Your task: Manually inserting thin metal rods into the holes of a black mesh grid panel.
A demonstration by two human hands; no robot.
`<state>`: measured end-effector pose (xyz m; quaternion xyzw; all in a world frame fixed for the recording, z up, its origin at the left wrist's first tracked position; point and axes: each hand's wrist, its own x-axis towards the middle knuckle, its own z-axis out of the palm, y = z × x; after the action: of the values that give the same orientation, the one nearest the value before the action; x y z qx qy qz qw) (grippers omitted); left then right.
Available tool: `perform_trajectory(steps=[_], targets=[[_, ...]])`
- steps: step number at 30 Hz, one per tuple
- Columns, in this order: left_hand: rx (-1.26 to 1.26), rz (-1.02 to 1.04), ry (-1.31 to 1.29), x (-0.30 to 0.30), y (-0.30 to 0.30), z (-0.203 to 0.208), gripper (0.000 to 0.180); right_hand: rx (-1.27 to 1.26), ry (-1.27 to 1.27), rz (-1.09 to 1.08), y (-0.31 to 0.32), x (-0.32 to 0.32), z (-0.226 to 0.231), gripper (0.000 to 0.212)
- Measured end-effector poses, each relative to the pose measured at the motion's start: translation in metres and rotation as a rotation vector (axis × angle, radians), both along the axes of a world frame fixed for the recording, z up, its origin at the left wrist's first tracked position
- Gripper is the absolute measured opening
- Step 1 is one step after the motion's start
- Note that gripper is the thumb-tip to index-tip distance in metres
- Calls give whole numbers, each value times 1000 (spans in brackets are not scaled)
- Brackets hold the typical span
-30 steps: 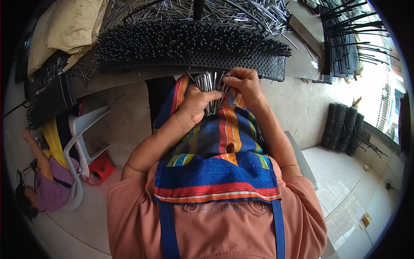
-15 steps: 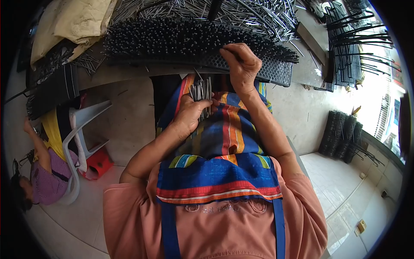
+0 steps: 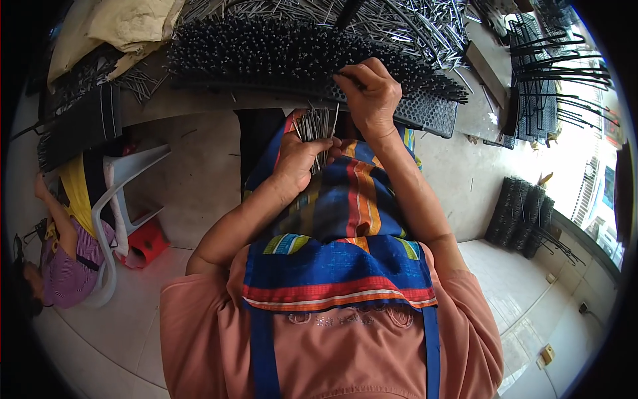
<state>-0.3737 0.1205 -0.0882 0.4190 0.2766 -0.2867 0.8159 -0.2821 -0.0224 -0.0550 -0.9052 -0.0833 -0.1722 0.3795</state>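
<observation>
My left hand [image 3: 297, 159] is closed round a bundle of thin metal rods [image 3: 315, 125], held upright above my lap with the thumb across them. Above and to the right, my right hand [image 3: 372, 96] is pinched at the near side of a black tray with a honeycomb of holes [image 3: 435, 114]. Whatever its fingertips hold is too small or hidden to make out. Dense rows of dark rods with pale tips [image 3: 266, 56] stand in the tray. Bare holes show along its near right part, beside my right hand.
Loose rods [image 3: 425, 30] lie heaped on the table behind the tray. Brown paper [image 3: 126, 23] covers the far left. Another person [image 3: 73, 266] sits at the left by a grey plastic chair [image 3: 106, 219] and a red container [image 3: 145, 245]. Black racks [image 3: 531, 86] stand at the right.
The bundle in my left hand has fanned out, with one rod leaning right. My right hand has shifted slightly left and up, still pinched. The whole view has shifted a little.
</observation>
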Motion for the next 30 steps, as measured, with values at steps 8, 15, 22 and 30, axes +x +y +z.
perform_trajectory(steps=[8,15,22,30], targets=[[-19,54,24,7,3,4,22,-193,-77,75,2,4,-7,11],[-73,74,44,5,11,2,21,-172,1,26,-10,-14,-2,12],[-106,67,-44,-10,10,3,28,-209,-82,133,5,-5,1,16],[-91,0,-79,-15,14,-4,28,-159,-171,107,-1,7,-9,10]])
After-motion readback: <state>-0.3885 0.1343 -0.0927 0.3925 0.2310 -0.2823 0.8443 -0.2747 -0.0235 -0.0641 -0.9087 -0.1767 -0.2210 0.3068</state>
